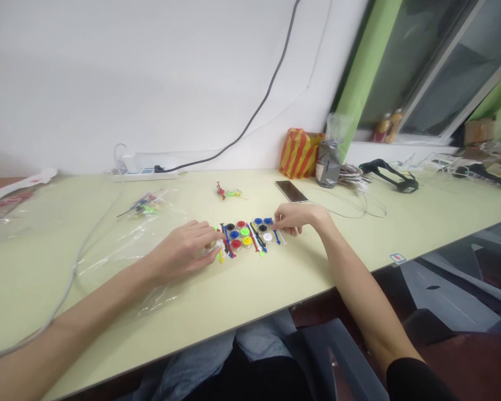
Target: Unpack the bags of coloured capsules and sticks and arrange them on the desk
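Here, discs (245, 232) near clear bag (121, 245)

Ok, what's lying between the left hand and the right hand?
In the head view, round pieces in several colours and thin arrow-shaped strips lie on the table between the left hand and the right hand.

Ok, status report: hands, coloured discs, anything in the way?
Left hand at the discs' left end, right hand at the right. Coloured discs grouped between, arrows alongside. Possible snag: clear plastic under left forearm.
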Demonstrator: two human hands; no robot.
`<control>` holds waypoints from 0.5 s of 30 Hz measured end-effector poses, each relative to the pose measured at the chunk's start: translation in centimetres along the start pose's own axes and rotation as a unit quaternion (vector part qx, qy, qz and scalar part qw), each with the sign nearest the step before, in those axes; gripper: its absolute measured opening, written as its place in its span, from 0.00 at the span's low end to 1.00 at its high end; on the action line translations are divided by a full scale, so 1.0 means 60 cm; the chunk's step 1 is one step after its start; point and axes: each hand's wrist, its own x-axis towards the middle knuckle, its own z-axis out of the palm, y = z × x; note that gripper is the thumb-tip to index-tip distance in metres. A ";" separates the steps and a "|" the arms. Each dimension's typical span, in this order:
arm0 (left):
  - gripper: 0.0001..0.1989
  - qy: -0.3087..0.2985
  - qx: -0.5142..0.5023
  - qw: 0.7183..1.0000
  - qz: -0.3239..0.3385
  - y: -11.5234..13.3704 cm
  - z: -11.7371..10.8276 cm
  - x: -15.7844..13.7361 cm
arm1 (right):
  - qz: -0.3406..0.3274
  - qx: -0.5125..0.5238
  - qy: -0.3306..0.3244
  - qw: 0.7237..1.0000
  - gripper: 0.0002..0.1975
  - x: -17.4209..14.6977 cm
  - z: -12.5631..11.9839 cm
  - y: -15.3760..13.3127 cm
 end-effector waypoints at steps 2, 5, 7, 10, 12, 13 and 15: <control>0.09 0.001 -0.001 1.000 0.002 -0.001 0.001 0.000 | -0.002 -0.008 0.003 1.000 0.17 0.001 0.001 -0.003; 0.09 0.001 0.000 1.000 0.004 -0.002 0.002 0.000 | -0.006 -0.005 0.003 1.000 0.14 0.000 0.001 -0.004; 0.10 0.002 0.000 1.000 0.003 -0.002 0.002 -0.001 | -0.008 0.000 0.001 1.000 0.13 -0.001 0.000 -0.003; 0.10 0.002 0.000 1.000 -0.002 -0.002 0.001 -0.001 | -0.011 0.010 -0.001 1.000 0.12 -0.003 -0.002 0.000; 0.10 0.001 0.000 1.000 -0.005 -0.001 0.000 -0.001 | -0.010 0.018 -0.001 1.000 0.11 -0.002 -0.003 0.003; 0.10 0.000 0.000 1.000 -0.007 -0.001 0.000 -0.002 | -0.010 0.021 0.000 1.000 0.11 -0.002 -0.003 0.004; 0.10 -0.003 0.000 1.000 -0.008 -0.001 0.000 -0.002 | -0.008 0.023 0.000 1.000 0.11 -0.001 -0.003 0.006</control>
